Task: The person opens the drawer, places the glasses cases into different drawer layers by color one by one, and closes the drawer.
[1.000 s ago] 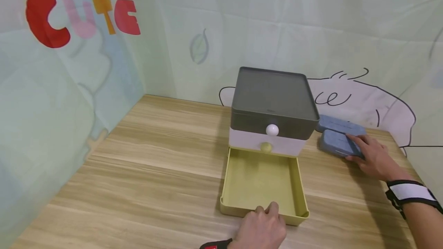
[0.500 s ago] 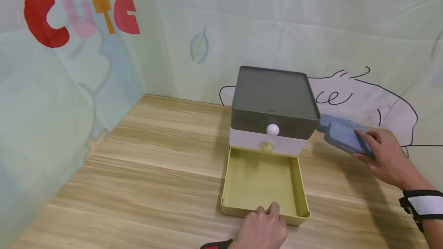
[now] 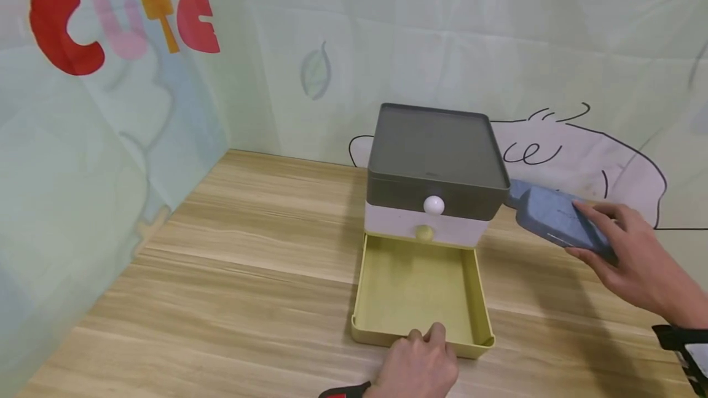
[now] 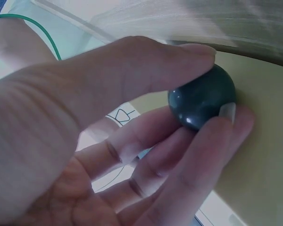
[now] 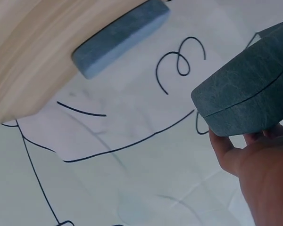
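My left hand [image 3: 416, 366] is at the front of the pulled-out yellow drawer [image 3: 416, 287]. In the left wrist view its thumb and fingers pinch the drawer's dark round knob [image 4: 203, 96]; the head view hides this knob behind the hand. Raised above the table on the right, a blue glasses case [image 3: 558, 220] is held by one end in my right hand [image 3: 641, 263], thumb on one side and fingers on the other. A seam runs along its side in the right wrist view. Behind it a second blue glasses case [image 5: 122, 40] lies on the table.
The drawer belongs to a stacked box with a dark grey top drawer [image 3: 437, 146] and a white middle drawer [image 3: 398, 221]. A white knob [image 3: 434, 205] and a yellow knob [image 3: 424, 233] stick out in front. A printed cloth [image 3: 310, 11] hangs behind the wooden table [image 3: 232, 275].
My right hand has lifted the nearer glasses case off the table and drawn it slightly right and toward me. The left hand has stayed at the drawer front.
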Demonstrator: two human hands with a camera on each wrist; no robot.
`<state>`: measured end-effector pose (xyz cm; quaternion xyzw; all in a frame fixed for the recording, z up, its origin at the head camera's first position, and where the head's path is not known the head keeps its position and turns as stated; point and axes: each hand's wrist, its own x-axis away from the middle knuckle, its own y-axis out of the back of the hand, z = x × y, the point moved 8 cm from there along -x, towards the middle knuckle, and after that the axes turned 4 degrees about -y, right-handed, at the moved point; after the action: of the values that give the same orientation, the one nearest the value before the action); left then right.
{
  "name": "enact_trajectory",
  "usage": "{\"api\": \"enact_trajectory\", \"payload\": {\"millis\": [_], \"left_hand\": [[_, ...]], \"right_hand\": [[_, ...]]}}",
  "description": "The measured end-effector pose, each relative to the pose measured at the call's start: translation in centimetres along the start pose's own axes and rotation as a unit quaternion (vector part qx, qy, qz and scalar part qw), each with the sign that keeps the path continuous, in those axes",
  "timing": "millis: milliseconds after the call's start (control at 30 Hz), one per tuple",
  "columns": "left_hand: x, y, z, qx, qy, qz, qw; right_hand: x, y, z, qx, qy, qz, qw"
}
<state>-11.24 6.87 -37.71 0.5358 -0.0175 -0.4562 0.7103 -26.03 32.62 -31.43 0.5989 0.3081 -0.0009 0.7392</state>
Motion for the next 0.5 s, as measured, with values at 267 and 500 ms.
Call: {"api": "enact_trajectory", "payload": {"millis": [267,500], "left_hand": [[0.1,0.0,0.0,-0.001,0.000,-0.012,0.9999],[0.1,0.1,0.0,-0.007,0.006,-0.030,0.9995]], "right_hand": [[0.5,1.8,2.1,-0.010,0.008,-0.010,0.9999],[0.9,2.7,4.0,0.019,0.014,0.003,0.9997]]}}
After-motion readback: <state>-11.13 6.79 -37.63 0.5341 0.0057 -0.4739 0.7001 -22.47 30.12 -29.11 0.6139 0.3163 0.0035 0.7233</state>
